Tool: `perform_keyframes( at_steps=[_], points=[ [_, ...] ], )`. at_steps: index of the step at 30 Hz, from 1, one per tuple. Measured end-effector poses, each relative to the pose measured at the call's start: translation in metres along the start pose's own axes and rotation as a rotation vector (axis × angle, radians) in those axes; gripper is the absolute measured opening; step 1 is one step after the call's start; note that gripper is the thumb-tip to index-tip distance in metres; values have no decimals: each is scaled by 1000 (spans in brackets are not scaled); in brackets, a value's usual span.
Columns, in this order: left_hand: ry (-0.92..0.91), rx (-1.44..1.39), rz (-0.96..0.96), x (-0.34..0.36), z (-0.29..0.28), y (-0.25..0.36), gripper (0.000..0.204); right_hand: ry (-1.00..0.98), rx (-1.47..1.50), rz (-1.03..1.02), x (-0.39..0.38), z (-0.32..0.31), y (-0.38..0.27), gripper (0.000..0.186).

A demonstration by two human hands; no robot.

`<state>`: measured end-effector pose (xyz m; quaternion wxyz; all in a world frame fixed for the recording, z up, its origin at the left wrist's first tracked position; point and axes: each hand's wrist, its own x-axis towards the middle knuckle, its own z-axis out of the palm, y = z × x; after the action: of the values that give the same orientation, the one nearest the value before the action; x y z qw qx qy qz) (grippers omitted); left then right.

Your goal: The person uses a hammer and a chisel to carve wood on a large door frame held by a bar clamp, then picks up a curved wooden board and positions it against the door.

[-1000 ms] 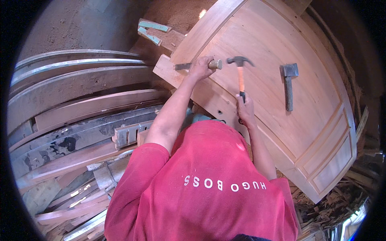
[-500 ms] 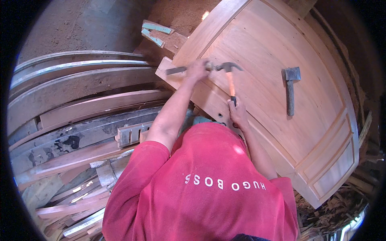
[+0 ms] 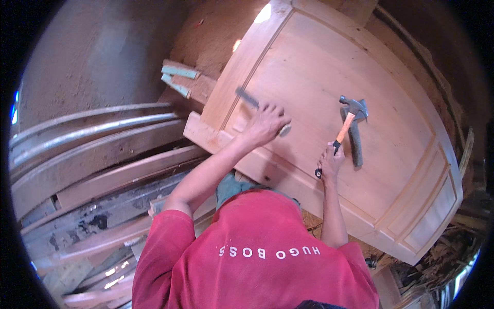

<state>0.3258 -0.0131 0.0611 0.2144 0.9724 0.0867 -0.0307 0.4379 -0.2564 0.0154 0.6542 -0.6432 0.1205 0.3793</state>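
My left hand (image 3: 267,123) is closed round a chisel (image 3: 247,98). Its dark flat blade sticks out past my fingers toward the far left, and the pale butt of its handle shows on the other side. In my right hand (image 3: 331,158) is a claw hammer (image 3: 347,123) with an orange and black handle, gripped near the handle's end. Its head is up over a hatchet (image 3: 355,144) that lies on the panelled wooden door (image 3: 309,56), hiding most of the hatchet's head. Both hands are above the door, apart from each other.
Long boards (image 3: 103,141) are stacked at the left. A wood piece with pale green edges (image 3: 177,72) lies beyond the door's left corner. Wood scraps (image 3: 437,262) cover the ground at the lower right.
My right hand has swung the hammer away to the right, off the chisel's butt. My left hand has shifted right and nearer with the chisel, whose blade now slants.
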Motion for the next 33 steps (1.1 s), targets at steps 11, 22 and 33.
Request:
perform_keyframes(
  at_steps=[11, 22, 33],
  points=[
    [241, 80, 237, 285, -28, -98, 23, 199, 3, -155, 52, 9, -38, 15],
    [157, 49, 208, 343, -12, -124, 37, 90, 82, -200, 80, 33, -18, 17],
    [205, 41, 207, 350, -18, -126, 28, 289, 654, -509, 120, 166, -43, 31]
  ],
)
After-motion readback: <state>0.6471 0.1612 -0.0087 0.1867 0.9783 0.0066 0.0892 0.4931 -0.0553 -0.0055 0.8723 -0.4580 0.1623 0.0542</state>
